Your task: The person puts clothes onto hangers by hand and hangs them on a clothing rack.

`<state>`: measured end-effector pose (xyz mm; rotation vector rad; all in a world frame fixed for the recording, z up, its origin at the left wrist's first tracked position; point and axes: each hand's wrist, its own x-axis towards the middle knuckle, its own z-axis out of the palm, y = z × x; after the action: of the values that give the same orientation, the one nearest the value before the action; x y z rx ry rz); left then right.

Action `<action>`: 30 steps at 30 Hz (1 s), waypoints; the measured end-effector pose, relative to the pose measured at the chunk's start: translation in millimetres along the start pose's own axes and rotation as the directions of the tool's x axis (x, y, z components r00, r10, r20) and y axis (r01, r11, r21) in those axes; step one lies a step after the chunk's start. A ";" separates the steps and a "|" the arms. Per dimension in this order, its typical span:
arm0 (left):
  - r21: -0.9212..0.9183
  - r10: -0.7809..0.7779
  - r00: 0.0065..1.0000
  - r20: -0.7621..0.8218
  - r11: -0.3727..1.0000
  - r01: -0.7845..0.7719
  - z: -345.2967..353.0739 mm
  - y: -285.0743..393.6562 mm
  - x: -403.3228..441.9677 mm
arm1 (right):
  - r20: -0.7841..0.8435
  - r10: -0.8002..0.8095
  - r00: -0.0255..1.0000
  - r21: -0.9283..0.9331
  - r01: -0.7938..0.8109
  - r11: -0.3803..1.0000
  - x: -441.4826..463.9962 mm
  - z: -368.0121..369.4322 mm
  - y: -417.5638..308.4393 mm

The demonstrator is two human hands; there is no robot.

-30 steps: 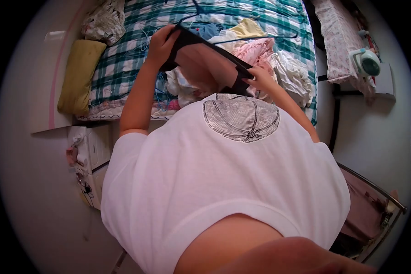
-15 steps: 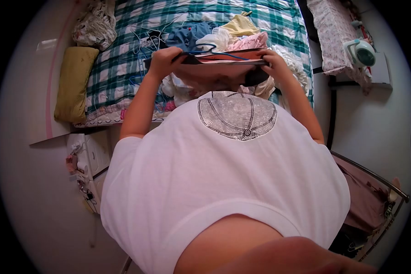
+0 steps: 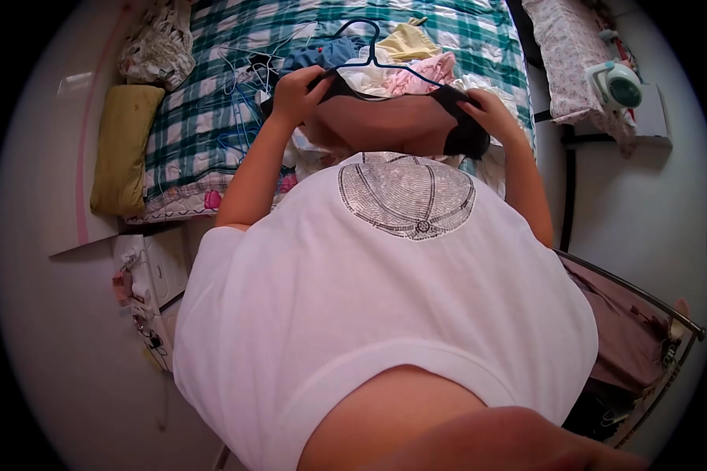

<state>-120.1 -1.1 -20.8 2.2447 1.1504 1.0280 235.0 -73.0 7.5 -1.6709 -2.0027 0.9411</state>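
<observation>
A brownish-pink top with black shoulders (image 3: 389, 122) hangs spread between my hands, its lower part hidden behind my white shirt. Inside its neck is a dark blue clothes hanger (image 3: 375, 53), hook pointing up and away from me. My left hand (image 3: 297, 96) is closed on the left shoulder of the top, near the hanger's arm. On the other side, my right hand (image 3: 491, 114) pinches the black right shoulder. Just beyond lie a blue garment (image 3: 322, 55), a yellow garment (image 3: 410, 43) and a pink garment (image 3: 424, 74).
A green plaid quilt (image 3: 236, 27) covers the bed. Loose hangers (image 3: 239, 118) lie on its left part, near an olive pillow (image 3: 126, 149) and a bundled patterned cloth (image 3: 157, 47). At the right are a small white fan (image 3: 622, 86) and a metal rail (image 3: 644, 290).
The top has tilted so its front faces me more. The hanger has swung from lying low to standing with its hook up. Both hands have kept their hold and moved slightly outward at right.
</observation>
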 end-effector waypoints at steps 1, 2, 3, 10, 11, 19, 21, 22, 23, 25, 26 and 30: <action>-0.002 -0.007 1.000 0.007 1.000 0.007 -0.5 -0.3 -0.1 | -0.009 0.014 1.000 -0.015 -0.014 1.000 -2.1 3.8 4.7; -0.004 -0.014 1.000 0.014 1.000 0.014 -0.7 -0.2 -0.3 | -0.018 0.028 0.999 -0.030 -0.029 0.999 -4.3 6.1 7.0; -0.005 -0.020 1.000 0.022 1.000 0.020 -0.9 0.6 -0.7 | -0.023 0.039 0.999 0.005 -0.039 0.999 -6.5 6.6 3.1; -0.022 -0.072 0.996 0.047 0.997 0.073 2.9 14.9 0.3 | -0.400 -0.214 0.891 -0.009 0.230 0.973 -6.0 17.3 -8.7; -0.015 -0.066 0.997 0.047 0.998 0.066 3.0 16.5 0.9 | -0.436 -0.229 0.870 -0.027 0.241 0.970 -6.4 16.6 -11.0; 0.034 -0.078 0.997 0.012 0.996 0.078 16.6 12.9 -1.0 | -0.590 -0.329 0.738 -0.146 0.303 0.942 -10.8 18.7 -15.3; -0.002 -0.112 0.993 -0.030 0.994 0.112 18.3 10.0 -1.6 | -0.608 -0.434 0.665 -0.225 0.380 0.897 -13.6 24.7 -22.1; -0.011 -0.116 0.993 -0.032 0.993 0.116 17.1 10.5 -1.7 | -0.571 -0.475 0.670 -0.248 0.410 0.878 -14.0 25.3 -25.8; -0.021 -0.119 0.992 -0.033 0.993 0.118 14.7 11.7 -2.2 | -0.533 -0.513 0.673 -0.271 0.439 0.857 -14.4 24.4 -30.6; -0.026 -0.079 0.996 -0.040 0.997 0.078 9.7 15.2 -2.6 | -0.513 -0.517 0.686 -0.267 0.445 0.855 -16.4 25.5 -33.7; -0.026 -0.049 0.997 -0.053 0.999 0.048 9.3 13.6 -3.1 | -0.559 -0.470 0.683 -0.228 0.419 0.879 -17.1 26.3 -30.8; -0.019 0.019 0.996 -0.083 1.000 -0.021 4.8 9.6 1.4 | -0.693 -0.377 0.614 -0.218 0.320 0.922 -9.9 20.5 -7.8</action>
<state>-110.9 -5.5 -17.1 2.2215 1.1486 1.1450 218.3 -88.4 -0.3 -1.2932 -1.6835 0.0116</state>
